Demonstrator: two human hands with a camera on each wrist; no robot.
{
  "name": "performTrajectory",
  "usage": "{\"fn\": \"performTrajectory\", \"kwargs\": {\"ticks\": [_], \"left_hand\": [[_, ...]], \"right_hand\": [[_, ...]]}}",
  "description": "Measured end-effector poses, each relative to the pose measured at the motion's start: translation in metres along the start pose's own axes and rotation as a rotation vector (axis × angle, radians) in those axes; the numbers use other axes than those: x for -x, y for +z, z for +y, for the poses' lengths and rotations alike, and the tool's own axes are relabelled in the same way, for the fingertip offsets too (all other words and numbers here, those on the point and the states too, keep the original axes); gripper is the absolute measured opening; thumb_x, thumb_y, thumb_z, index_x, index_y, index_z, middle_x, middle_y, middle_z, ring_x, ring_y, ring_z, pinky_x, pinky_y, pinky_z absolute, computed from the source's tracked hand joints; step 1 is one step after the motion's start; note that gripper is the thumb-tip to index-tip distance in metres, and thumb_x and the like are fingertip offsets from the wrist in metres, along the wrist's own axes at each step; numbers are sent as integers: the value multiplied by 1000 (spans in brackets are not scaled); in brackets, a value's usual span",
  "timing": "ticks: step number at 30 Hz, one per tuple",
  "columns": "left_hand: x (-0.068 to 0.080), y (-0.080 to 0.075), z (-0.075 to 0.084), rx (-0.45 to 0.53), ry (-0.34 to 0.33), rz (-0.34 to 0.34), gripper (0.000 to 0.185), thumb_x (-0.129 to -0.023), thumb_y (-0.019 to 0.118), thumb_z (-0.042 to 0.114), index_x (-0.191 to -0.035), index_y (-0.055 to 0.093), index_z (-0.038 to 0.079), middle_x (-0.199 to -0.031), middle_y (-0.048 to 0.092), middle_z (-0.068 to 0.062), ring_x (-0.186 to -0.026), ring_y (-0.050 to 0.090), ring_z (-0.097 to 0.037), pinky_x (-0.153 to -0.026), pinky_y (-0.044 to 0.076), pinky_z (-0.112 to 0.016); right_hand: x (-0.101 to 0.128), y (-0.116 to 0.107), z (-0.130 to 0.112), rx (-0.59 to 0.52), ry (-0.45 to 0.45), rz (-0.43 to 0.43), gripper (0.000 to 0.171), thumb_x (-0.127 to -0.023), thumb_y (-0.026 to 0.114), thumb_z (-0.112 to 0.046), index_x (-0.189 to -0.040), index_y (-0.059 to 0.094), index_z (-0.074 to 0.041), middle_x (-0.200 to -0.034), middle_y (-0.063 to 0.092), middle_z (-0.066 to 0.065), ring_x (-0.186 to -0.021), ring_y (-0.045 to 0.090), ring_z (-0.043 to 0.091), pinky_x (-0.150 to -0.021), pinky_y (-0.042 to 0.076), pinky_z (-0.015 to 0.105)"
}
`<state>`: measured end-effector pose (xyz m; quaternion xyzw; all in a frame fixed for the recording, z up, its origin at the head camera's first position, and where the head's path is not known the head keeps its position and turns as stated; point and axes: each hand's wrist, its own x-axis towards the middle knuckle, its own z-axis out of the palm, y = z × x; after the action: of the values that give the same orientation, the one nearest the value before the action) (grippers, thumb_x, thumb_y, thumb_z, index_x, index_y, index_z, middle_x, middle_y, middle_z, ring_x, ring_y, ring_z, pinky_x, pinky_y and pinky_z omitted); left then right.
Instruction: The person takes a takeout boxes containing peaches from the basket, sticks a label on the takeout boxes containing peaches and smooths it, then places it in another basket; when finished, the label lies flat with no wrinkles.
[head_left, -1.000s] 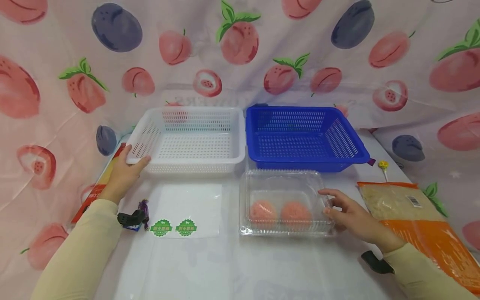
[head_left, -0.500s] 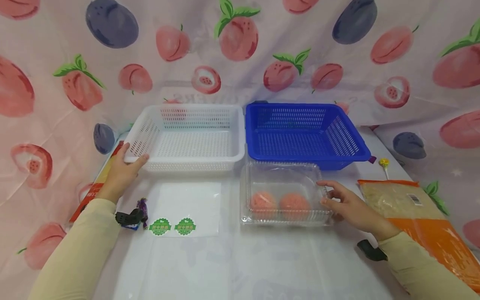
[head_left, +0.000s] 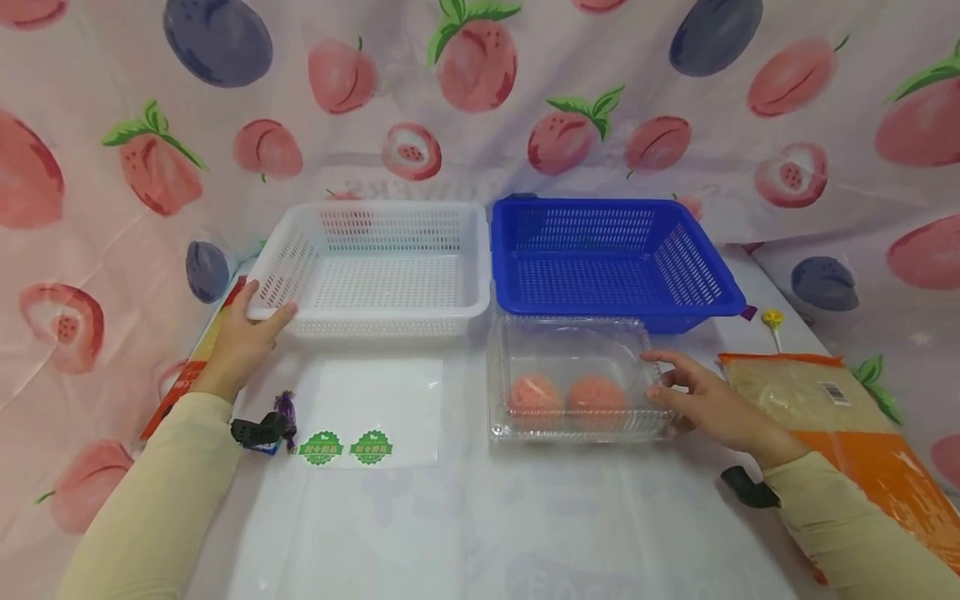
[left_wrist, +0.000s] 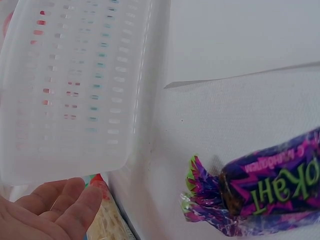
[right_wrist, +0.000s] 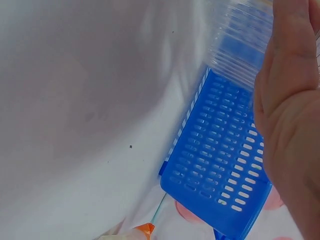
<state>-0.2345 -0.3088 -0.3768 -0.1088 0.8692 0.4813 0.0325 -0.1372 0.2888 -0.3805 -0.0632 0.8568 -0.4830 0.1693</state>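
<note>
My left hand (head_left: 243, 346) grips the near left corner of a white plastic basket (head_left: 386, 315), with the thumb at its front rim. In the left wrist view, curled fingers (left_wrist: 75, 207) lie just below that corner. My right hand (head_left: 712, 408) holds the right edge of a clear plastic box (head_left: 573, 350), the thumb nearer me and the fingers farther off. Two round pink objects (head_left: 597, 400) show through its lid. The box's far edge overlaps the near side of the blue basket (head_left: 618, 315). In the right wrist view the hand hides much of the box.
A clear sheet with two green stickers (head_left: 321, 447) lies before the white basket. A purple-wrapped candy (left_wrist: 272, 185) is near my left wrist. On the right are an orange-and-clear bag (head_left: 847, 425) and a yellow lollipop (head_left: 772, 317); a red-yellow packet (head_left: 187, 383) lies left.
My right hand and the clear box have moved away from me, up close to the blue basket. My left hand stays at the white basket's corner. The head view has tilted slightly down.
</note>
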Motion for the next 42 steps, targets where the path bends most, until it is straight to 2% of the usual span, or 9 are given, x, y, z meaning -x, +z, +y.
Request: {"fn": "performTrajectory", "kwargs": {"ticks": [8, 14, 21, 31, 35, 39, 42], "left_hand": [[-2, 1, 5, -5, -6, 0, 104, -87, 57, 70, -161, -7, 34, -166, 5, -20, -141, 28, -50, -104, 36, -64], [-3, 1, 5, 8, 0, -11, 101, -90, 56, 67, -161, -7, 34, -166, 4, -20, -142, 26, -51, -102, 36, -66], [-2, 2, 5, 11, -3, -13, 102, -89, 57, 67, -161, -7, 34, -165, 6, -20, -141, 28, -50, -104, 36, -65], [-1, -1, 6, 1, 0, -10, 105, -87, 57, 70, -161, -6, 30, -164, 9, -23, -140, 29, -51, -104, 36, -65], [-2, -3, 7, 4, -4, -6, 107, -88, 57, 69, -162, -6, 24, -164, 9, -24, -144, 21, -51, -107, 25, -71], [0, -5, 10, 2, -3, 7, 104, -91, 59, 63, -161, -8, 24, -165, 5, -21, -147, 12, -49, -108, 12, -75], [4, -4, 13, -12, 6, 17, 104, -92, 59, 62, -161, -9, 25, -165, 6, -21, -147, 12, -48, -108, 12, -75]], "right_hand": [[0, -1, 0, 9, 25, 18, 60, -102, 60, -28, -153, 32, -11, -111, 50, 19, -94, 55, 32, -68, 58, 38], [3, 0, 4, 27, 33, 38, 61, -103, 59, -30, -154, 31, -13, -113, 50, 19, -95, 54, 31, -68, 57, 36], [3, -3, 4, 23, 35, 23, 61, -103, 58, -30, -155, 29, -13, -113, 49, 20, -91, 56, 31, -68, 57, 39], [1, -6, 1, 63, 85, -5, 68, -103, 56, -35, -160, 22, -15, -127, 48, 23, -98, 57, 31, -75, 57, 39], [2, -9, -1, 66, 103, -31, 72, -102, 58, -36, -161, 20, -17, -132, 45, 26, -100, 57, 32, -77, 57, 40], [5, -11, -4, 63, 109, -48, 74, -102, 59, -37, -161, 19, -20, -141, 41, 29, -111, 55, 38, -81, 57, 43], [8, -13, -6, 75, 76, -49, 74, -103, 58, -36, -162, 17, -18, -146, 37, 34, -120, 52, 46, -84, 57, 47]]}}
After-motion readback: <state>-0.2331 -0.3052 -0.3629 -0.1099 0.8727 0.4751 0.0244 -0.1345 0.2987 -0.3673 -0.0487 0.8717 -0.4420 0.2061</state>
